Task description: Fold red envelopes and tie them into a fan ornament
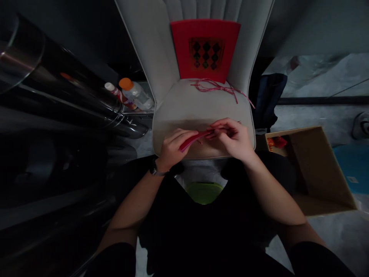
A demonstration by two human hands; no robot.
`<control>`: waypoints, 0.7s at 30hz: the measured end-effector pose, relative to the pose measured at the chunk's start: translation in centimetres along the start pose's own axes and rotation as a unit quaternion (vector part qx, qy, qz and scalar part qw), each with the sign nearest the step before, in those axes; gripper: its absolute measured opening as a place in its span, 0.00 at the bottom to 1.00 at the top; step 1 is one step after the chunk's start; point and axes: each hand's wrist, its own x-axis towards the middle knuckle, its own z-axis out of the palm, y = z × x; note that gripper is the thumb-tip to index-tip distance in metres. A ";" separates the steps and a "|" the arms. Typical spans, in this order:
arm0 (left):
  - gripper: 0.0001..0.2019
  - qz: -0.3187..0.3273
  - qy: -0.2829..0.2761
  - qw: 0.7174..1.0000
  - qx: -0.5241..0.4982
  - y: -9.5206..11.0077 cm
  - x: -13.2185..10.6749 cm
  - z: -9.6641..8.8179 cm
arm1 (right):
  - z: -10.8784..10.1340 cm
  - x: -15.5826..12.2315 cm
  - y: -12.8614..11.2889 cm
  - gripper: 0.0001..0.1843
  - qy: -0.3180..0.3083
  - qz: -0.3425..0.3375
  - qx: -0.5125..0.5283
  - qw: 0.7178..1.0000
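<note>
Above the front of a light grey chair seat (173, 111), both hands are closed on a folded strip of red paper (190, 141). My left hand (174, 148) grips its near end, with the thumb hidden under it. At the far end, my right hand (233, 140) pinches the strip between curled fingers. Thin dark tips show just past the right fingers; I cannot make out what they belong to. Against the chair's back leans a red square panel (206, 50) with dark diamond shapes on it. A pink-red cord (213, 86) lies tied in a bow before it.
An open cardboard box (325, 173) with red and gold items (278, 142) stands at the right. Two bottles, one orange-capped (138, 94) and one white-capped (119, 94), are left of the chair. A green object (204, 192) lies below, between the knees.
</note>
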 end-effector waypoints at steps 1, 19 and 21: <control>0.15 -0.003 0.000 1.000 -0.001 0.0 0.0 0.0 | 0.0 0.0 -0.1 0.13 -0.002 0.000 0.002 1.000; 0.07 -0.189 0.021 0.975 -0.115 0.2 0.3 0.5 | -0.5 -0.6 -0.1 0.16 0.004 -0.028 -0.177 0.984; 0.08 -0.209 0.011 0.970 -0.122 0.2 0.4 0.4 | -0.4 -0.6 -0.1 0.15 0.005 -0.026 -0.185 0.982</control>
